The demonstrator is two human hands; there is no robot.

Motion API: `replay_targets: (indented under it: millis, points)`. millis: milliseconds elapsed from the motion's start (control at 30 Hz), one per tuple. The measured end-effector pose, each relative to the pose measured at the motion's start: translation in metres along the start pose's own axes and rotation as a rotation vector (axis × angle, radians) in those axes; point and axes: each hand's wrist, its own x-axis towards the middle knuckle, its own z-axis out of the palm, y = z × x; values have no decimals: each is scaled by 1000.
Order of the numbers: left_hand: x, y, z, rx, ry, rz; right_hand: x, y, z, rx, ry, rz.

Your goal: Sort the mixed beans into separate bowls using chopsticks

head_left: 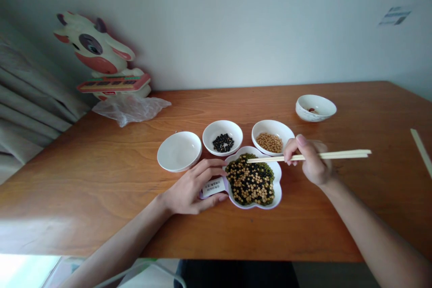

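Observation:
A white flower-shaped dish (278,189) with a labelled handle (214,186) holds mixed black, tan and small green beans (251,182). My left hand (192,189) spans the handle, fingers at the dish's left rim and thumb along the near side, steadying it. Pinched in my right hand (312,162) is a pair of chopsticks (347,155), their tips on the beans near the dish's far side. Behind the dish stand a white bowl of black beans (222,143) and a bowl of tan soybeans (270,142). An empty white bowl (178,150) sits beside my left hand.
Farther back on the right is a white bowl (315,108) with a few dark reddish bits. A cow-shaped toy piano (114,82) and a crumpled plastic bag (131,109) lie against the wall at left. A pale stick (421,150) shows at the right edge.

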Motion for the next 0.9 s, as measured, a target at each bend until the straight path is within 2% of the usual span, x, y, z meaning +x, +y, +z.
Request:
replay_targets:
  millis: [233, 467, 900]
  points:
    - [0, 0, 1, 49, 21, -6, -1, -1, 3, -21, 9, -22]
    - [1, -2, -1, 30, -14, 20, -2, -3, 7, -96, -25, -47]
    - [1, -2, -1, 4, -6, 5, -3, -2, 5, -77, -82, 9]
